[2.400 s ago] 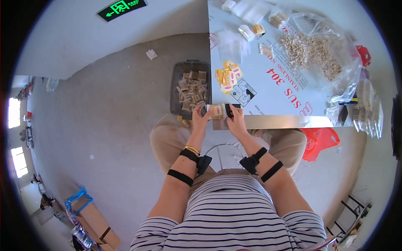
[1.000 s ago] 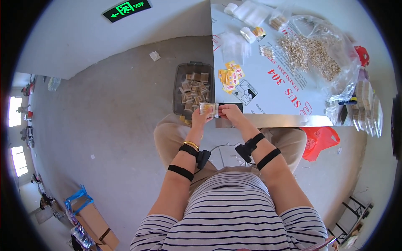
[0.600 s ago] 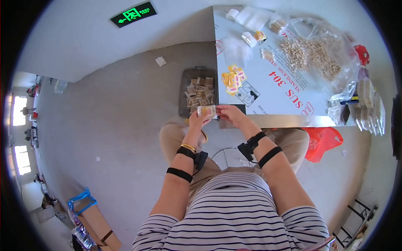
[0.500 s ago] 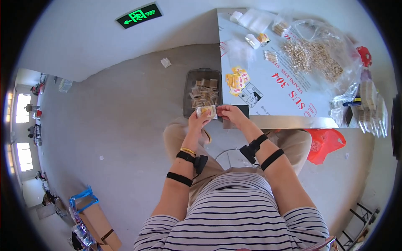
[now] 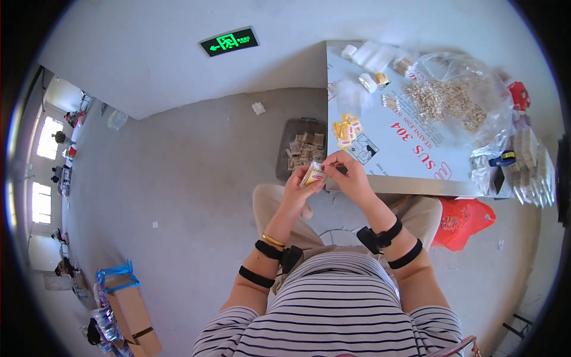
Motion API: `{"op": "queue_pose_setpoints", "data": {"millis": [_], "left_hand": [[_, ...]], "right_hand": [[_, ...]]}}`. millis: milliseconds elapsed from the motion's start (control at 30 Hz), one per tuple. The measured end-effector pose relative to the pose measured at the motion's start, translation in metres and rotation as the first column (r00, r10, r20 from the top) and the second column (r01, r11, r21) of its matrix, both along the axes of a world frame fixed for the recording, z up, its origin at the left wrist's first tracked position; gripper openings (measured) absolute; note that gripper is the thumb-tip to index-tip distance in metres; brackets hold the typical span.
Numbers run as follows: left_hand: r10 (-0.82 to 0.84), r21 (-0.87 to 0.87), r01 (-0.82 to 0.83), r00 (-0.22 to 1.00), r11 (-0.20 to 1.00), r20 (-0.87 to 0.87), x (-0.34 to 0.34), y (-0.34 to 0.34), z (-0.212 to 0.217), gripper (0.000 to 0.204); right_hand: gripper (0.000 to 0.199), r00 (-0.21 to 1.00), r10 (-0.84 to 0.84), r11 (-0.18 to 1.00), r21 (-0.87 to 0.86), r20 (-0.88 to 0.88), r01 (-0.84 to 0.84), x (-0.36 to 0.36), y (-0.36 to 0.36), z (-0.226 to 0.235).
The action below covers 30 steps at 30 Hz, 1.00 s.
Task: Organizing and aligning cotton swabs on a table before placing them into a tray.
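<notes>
My left hand (image 5: 304,188) is closed around a small clear packet of cotton swabs (image 5: 314,174) with a yellow and white label card. At the packet's upper right end, the fingers of my right hand (image 5: 345,169) are pinched together on its edge; what exactly lies between the fingertips is too small to make out. Just beyond the hands stands a dark plastic bin (image 5: 284,149) holding several filled packets (image 5: 306,147). Yellow label cards (image 5: 347,130) lie in a loose pile on the table (image 5: 386,169), to the right of the bin.
A large clear bag (image 5: 496,128) with a heap of loose cotton swabs (image 5: 437,101) spreads over the table's right side. Clear packaging bags (image 5: 375,56) lie at the back. Stacked clear packs (image 5: 526,160) fill the right corner. A red plastic bag (image 5: 467,223) is below the table edge.
Both hands and the packet have shifted right relative to the bin and come nearer to me. The packet is now tilted more upright, and the whole view has swung slightly.
</notes>
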<state>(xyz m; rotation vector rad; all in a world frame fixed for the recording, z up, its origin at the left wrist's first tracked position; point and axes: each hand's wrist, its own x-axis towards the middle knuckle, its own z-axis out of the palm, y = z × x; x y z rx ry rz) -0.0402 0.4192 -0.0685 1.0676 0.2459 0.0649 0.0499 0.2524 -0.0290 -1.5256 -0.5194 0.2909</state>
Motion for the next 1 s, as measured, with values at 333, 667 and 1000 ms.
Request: {"op": "queue_pose_setpoints", "data": {"millis": [333, 667, 1000], "left_hand": [[-0.143, 0.401, 0.071, 0.978, 0.913, 0.154, -0.007, -0.043, 0.074, 0.024], [-0.255, 0.537, 0.102, 0.942, 0.837, 0.218, -0.018, -0.063, 0.103, 0.018], [-0.295, 0.524, 0.159, 0.937, 0.837, 0.186, -0.026, -0.075, 0.115, 0.02]], "right_hand": [[0.016, 0.867, -0.033, 0.965, -0.21, 0.498, 0.157, -0.031, -0.051, 0.083], [0.03, 0.745, -0.069, 0.97, -0.129, 0.664, 0.205, -0.045, -0.075, 0.097], [0.023, 0.683, -0.031, 0.958, -0.173, 0.73, 0.228, -0.058, -0.093, 0.112]]}}
